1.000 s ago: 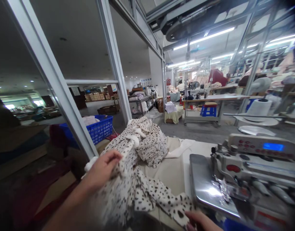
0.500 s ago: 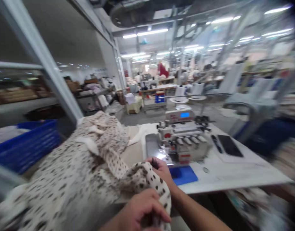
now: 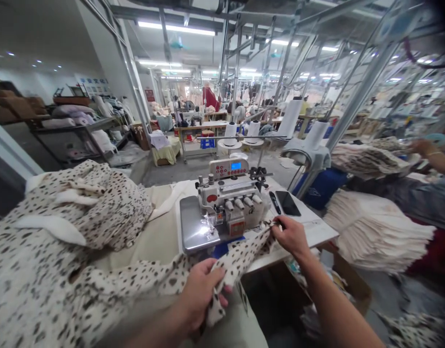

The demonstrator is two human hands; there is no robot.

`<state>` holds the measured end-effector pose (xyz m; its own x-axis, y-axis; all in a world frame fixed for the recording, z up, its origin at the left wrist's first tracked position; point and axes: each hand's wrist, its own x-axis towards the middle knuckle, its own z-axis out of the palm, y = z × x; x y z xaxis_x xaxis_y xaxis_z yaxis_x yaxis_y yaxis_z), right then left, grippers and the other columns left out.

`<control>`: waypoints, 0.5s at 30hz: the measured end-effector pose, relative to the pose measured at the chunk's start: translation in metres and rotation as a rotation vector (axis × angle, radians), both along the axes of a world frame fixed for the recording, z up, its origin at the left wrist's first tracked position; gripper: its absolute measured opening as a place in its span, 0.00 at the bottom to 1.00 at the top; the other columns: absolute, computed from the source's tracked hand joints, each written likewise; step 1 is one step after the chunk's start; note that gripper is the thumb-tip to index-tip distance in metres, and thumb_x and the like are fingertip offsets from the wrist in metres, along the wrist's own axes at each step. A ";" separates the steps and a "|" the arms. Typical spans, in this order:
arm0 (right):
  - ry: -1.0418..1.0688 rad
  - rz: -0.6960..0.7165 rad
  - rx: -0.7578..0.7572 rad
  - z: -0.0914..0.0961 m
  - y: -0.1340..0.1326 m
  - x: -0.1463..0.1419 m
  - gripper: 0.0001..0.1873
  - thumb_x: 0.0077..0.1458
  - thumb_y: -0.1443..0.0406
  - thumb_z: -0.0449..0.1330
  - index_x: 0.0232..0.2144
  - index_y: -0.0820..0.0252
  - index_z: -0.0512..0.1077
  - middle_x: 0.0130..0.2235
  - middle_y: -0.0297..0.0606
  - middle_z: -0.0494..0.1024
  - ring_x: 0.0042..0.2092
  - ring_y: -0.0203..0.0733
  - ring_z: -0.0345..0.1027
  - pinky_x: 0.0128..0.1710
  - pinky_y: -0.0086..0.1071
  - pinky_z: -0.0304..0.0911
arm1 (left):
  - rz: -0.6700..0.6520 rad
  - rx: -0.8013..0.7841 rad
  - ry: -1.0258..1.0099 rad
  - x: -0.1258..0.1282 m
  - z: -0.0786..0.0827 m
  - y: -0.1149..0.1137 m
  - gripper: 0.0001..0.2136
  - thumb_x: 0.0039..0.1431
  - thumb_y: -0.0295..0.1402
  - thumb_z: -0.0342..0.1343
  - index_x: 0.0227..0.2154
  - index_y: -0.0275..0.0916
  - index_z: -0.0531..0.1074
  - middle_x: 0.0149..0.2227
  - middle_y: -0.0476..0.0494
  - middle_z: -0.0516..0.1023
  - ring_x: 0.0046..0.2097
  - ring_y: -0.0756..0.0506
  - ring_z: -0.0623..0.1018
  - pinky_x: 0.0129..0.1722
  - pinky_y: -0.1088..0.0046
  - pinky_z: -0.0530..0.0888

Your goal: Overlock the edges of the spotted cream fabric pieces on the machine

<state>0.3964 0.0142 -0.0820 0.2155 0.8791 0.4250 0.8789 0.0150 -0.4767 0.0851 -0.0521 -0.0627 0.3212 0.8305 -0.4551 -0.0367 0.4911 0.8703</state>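
A cream fabric with black spots (image 3: pixel 63 270) lies heaped across the left of the sewing table (image 3: pixel 317 232). My left hand (image 3: pixel 202 292) is closed round a fold of this spotted fabric near the table's front edge. My right hand (image 3: pixel 289 237) pinches the same strip further right, stretching it taut in front of the overlock sewing machine (image 3: pixel 228 203). The stretched strip runs along the front of the machine's metal plate (image 3: pixel 193 229).
A black phone (image 3: pixel 288 203) lies right of the machine. Stacks of cream fabric (image 3: pixel 375 232) stand to the right, where another person's hand (image 3: pixel 422 147) shows. Thread cones (image 3: pixel 230 134) stand behind the machine. Shelves with bundles (image 3: pixel 73 130) are at the left.
The view has swung to the right. My right hand has moved right along the spotted strip, pulling it taut before the machine. My left hand still grips the fabric near the front edge.
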 end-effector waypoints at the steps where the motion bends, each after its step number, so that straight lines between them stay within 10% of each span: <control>1: -0.014 0.003 -0.021 0.000 0.001 0.001 0.09 0.49 0.64 0.57 0.30 0.58 0.77 0.31 0.39 0.79 0.34 0.45 0.71 0.34 0.33 0.61 | 0.018 0.005 0.008 0.001 -0.003 0.001 0.17 0.52 0.44 0.59 0.37 0.35 0.71 0.23 0.48 0.75 0.16 0.54 0.69 0.15 0.82 0.58; 7: -0.107 0.057 -0.124 0.001 -0.031 -0.048 0.26 0.53 0.70 0.55 0.55 0.59 0.71 0.46 0.47 0.77 0.40 0.49 0.72 0.39 0.39 0.65 | 0.092 0.022 0.012 -0.006 -0.015 -0.005 0.15 0.46 0.31 0.58 0.38 0.34 0.77 0.26 0.47 0.78 0.19 0.54 0.72 0.20 0.81 0.63; 12: 0.204 0.889 -0.142 0.021 -0.069 -0.121 0.29 0.53 0.72 0.59 0.57 0.52 0.70 0.53 0.46 0.73 0.54 0.49 0.69 0.54 0.40 0.65 | 0.064 0.148 -0.090 -0.001 -0.015 -0.017 0.13 0.41 0.26 0.58 0.33 0.34 0.80 0.33 0.44 0.80 0.27 0.50 0.75 0.26 0.77 0.71; 15: 0.322 1.066 -0.209 0.025 -0.076 -0.145 0.30 0.51 0.77 0.56 0.54 0.48 0.73 0.50 0.42 0.75 0.49 0.45 0.71 0.49 0.36 0.67 | 0.136 0.161 -0.153 0.000 -0.022 -0.023 0.14 0.41 0.23 0.59 0.35 0.34 0.78 0.33 0.43 0.80 0.31 0.48 0.77 0.30 0.76 0.73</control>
